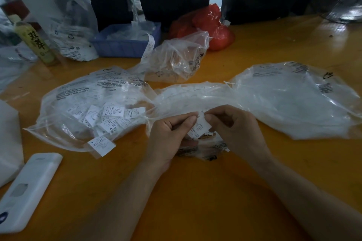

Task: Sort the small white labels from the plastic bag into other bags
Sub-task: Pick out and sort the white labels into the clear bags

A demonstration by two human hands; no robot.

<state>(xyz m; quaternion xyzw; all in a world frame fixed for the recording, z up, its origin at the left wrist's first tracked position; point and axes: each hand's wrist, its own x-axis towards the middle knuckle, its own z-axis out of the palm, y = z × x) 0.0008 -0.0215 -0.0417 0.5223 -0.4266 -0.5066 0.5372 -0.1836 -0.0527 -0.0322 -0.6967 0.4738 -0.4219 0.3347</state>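
We hold one white label [199, 128] between both hands: the left hand [172, 139] and the right hand [233, 131] each pinch its upper edge, probably to read the size mark before routing it. The source bag [195, 96] lies just behind; the left bag [94, 107] holds sorted labels. The label print is illegible, and the right bag [293, 100] hides its contents.

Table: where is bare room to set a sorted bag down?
The table is bare near the front edge between the forearms, and far right beyond the right clear bag, beside the red bag. Crowded: the left side and the middle strip of bags.
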